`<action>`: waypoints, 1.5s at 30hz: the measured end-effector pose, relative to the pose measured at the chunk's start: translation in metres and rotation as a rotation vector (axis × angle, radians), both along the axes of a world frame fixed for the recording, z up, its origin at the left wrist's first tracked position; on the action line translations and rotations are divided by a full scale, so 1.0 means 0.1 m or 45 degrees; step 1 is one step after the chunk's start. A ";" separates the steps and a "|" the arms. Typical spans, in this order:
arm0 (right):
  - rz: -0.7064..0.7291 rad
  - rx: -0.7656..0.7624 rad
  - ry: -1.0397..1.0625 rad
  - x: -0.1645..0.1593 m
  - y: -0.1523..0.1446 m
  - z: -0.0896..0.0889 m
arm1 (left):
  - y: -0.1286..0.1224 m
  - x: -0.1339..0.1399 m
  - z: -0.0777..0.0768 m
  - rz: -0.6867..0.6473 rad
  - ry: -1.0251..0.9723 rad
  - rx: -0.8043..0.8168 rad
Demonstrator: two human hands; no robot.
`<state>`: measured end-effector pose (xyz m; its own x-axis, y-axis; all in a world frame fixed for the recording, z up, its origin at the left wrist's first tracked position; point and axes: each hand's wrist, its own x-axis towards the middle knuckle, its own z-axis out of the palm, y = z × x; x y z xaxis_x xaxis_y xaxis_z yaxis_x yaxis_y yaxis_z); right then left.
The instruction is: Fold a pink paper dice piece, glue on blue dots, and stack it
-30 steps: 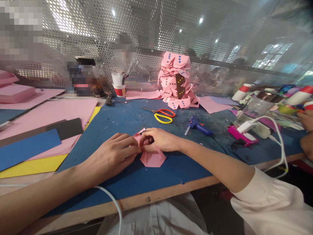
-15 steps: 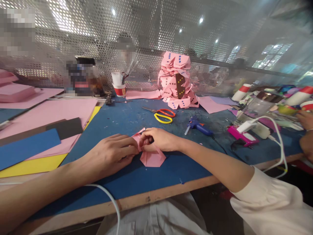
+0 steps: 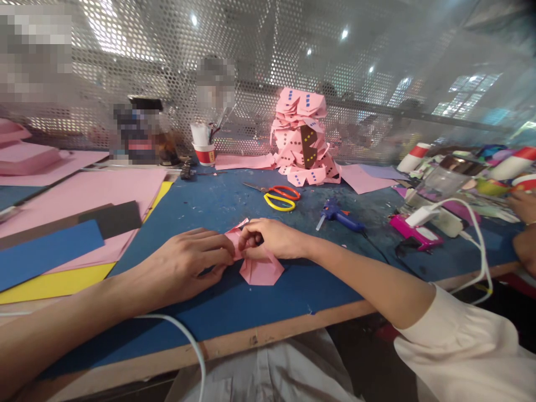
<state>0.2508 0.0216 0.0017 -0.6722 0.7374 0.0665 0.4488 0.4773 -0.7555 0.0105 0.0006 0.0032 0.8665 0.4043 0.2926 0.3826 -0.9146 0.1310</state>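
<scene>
A folded piece of pink paper (image 3: 263, 272) lies on the blue tabletop between my hands. Its near part spreads into a flat angular flap, and the rest is partly hidden by my fingers. My left hand (image 3: 196, 257) comes in from the left, thumb and fingertips pinched on the paper's left edge. From the right, my right hand (image 3: 268, 237) is closed over the paper's upper middle, its fingers curled down. Beyond the hands lie scissors (image 3: 281, 201) with one red and one yellow handle loop. To their right is a blue glue gun (image 3: 341, 216).
Pink pieces with coloured dots form a tall pile (image 3: 302, 139) at the back. Pink sheets (image 3: 104, 195) and a blue strip (image 3: 54, 254) lie left. A white cable (image 3: 184, 329) crosses the front edge. At far right, another person's hand (image 3: 523, 204) shows beside a clear container (image 3: 435, 178).
My left hand has shifted slightly left, its thumb and fingers arching with a small gap between them. My right hand and the pink paper have hardly moved.
</scene>
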 end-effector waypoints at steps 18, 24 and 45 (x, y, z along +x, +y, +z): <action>0.004 0.001 -0.006 0.00 -0.01 0.02 | 0.00 -0.01 0.00 -0.025 -0.015 -0.001; -0.006 -0.013 -0.003 0.00 -0.01 0.01 | 0.00 -0.01 -0.02 -0.014 -0.028 -0.007; -0.006 -0.001 -0.019 0.00 0.00 0.01 | -0.02 -0.01 0.02 -0.027 -0.055 -0.023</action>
<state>0.2506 0.0212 0.0025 -0.6696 0.7406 0.0556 0.4624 0.4743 -0.7492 0.0094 -0.0011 0.0055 0.8619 0.3914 0.3224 0.3566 -0.9199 0.1634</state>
